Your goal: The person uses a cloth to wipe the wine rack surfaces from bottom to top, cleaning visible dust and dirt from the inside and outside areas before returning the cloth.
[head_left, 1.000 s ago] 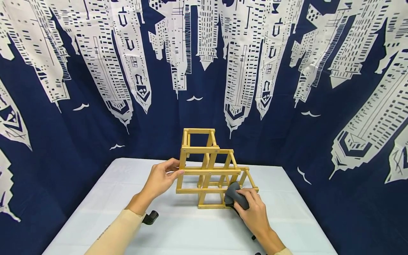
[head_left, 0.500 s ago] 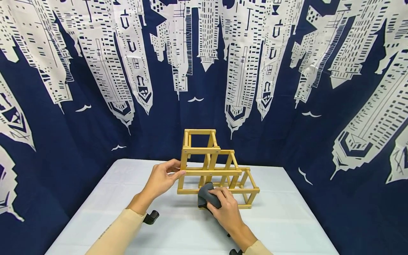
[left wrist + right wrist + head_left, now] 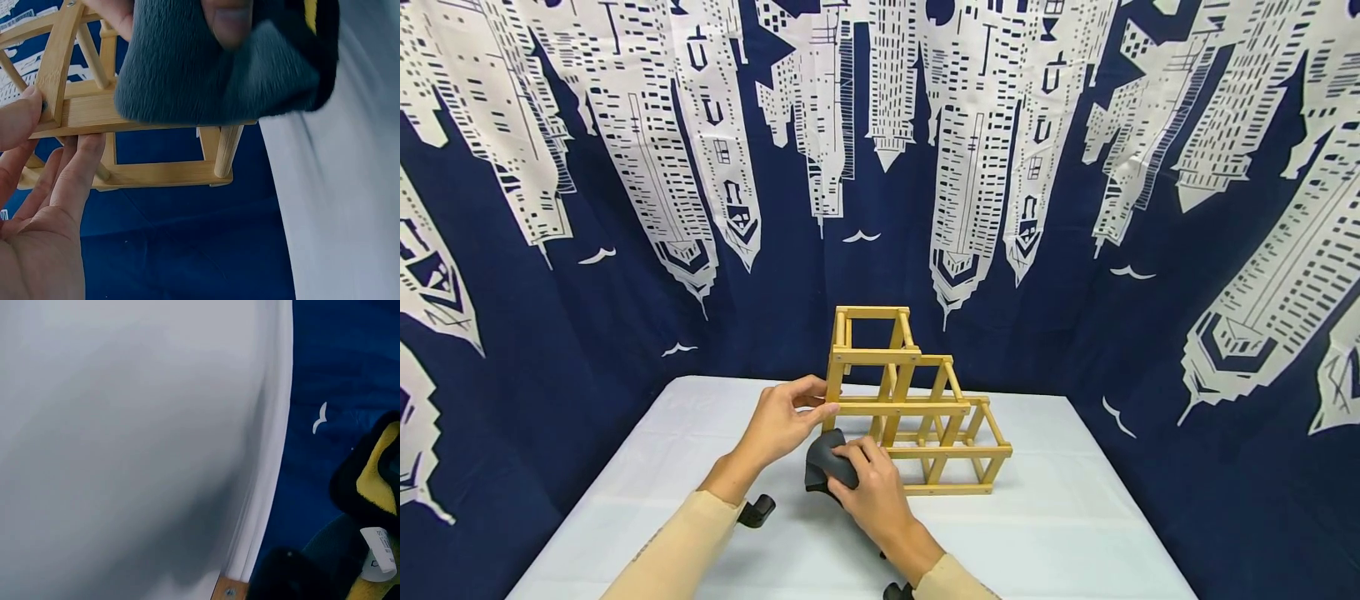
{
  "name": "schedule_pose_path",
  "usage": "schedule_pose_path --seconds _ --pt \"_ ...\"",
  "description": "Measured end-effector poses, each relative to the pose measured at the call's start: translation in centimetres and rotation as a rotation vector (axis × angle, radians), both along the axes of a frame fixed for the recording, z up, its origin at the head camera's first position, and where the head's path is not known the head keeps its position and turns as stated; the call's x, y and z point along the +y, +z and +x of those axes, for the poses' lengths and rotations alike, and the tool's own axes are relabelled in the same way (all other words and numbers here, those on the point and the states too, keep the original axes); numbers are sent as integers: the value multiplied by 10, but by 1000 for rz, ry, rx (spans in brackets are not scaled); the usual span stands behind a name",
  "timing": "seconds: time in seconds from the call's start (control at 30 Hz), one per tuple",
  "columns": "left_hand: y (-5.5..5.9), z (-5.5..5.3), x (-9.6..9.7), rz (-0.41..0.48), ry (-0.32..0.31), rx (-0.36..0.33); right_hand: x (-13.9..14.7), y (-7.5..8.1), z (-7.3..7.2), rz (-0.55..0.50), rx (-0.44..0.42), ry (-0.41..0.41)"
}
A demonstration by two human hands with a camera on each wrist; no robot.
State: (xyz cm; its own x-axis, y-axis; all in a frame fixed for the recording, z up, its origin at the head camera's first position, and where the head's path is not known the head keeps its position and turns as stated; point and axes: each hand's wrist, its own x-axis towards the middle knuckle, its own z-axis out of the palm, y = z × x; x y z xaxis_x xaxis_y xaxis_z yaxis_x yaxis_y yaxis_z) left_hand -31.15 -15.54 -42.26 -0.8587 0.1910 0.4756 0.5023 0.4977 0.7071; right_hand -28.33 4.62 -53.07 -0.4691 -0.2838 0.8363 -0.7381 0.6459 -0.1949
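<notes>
A stepped, light wooden frame rack [image 3: 917, 409] stands on the table, its tall end to the left. My left hand [image 3: 782, 421] holds the left upright, thumb in front and fingers behind. My right hand [image 3: 876, 493] grips a bunched grey cloth [image 3: 822, 457] at the rack's lower left corner, hiding that corner. In the left wrist view the cloth [image 3: 187, 69] overlaps a flat wooden bar close to the left fingers [image 3: 75, 175]. The right wrist view shows the cloth's yellow inner side [image 3: 373, 478], black edging and a white label [image 3: 378, 550].
The table [image 3: 1060, 542] has a white cover. Behind it hangs a dark blue curtain [image 3: 820, 292] with white building prints. Black wrist-worn devices show below the left wrist [image 3: 756, 511] and by the right sleeve [image 3: 897, 592].
My right hand has slid the grey cloth leftward along the lower front of the rack, from its right part to its left end. The left hand keeps its hold on the upright.
</notes>
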Motion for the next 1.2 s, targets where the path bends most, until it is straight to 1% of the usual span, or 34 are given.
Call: schedule_pose_path --seconds 0.1,0.2,0.27,0.37,0.57,0.73,0.87,1.03,1.13,1.2 --pt "-1 0 0 1 -3 4 -6 0 1 1 -1 -12" --pt "-2 -1 0 6 -9 17 -6 0 0 8 4 -36" --pt "-1 -1 0 6 -11 20 -1 0 0 12 18 -52" --pt "0 -1 0 -3 -10 25 13 0 -2 30 51 -83" --pt "0 -3 0 -25 -11 46 61 -2 -4 68 104 -127" --pt "0 -3 -2 -19 -8 34 101 -4 -4 91 118 -132" --pt "0 -3 -3 -8 -1 19 134 -5 -3 95 127 -169" --pt "-1 -3 -2 9 -13 12 184 -3 0 109 166 -209" --pt "-1 -3 0 26 -17 11 212 -2 2 103 181 -237" --pt "0 -3 2 30 -17 5 229 0 3 74 170 -260"
